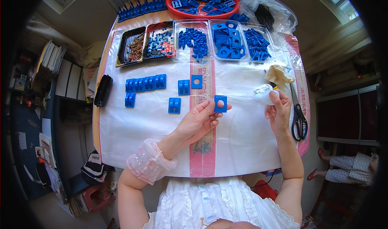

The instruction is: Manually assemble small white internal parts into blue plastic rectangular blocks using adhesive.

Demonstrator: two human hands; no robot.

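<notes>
My left hand (203,118) pinches a flat blue plate with a round hole (217,107) between thumb and fingers, above the middle of the table. My right hand (279,110) is closed at the edge of a small white cup-like container (264,97), whose top looks filled with something white and lumpy. Just behind that container lies a crumpled beige cloth or paper (279,76), with a bit of yellow showing between them. Another blue plate with a hole (197,81) lies beside a ridged blue block (184,87). A second ridged block (174,105) sits nearer me.
A row of blue blocks (145,83) lies at the left. Behind it stand clear and black trays (175,58) of screws, nuts and blue parts. A red basin (169,7) of blue pieces is at the back. Black scissors (299,122) lie right, a black case (104,91) left.
</notes>
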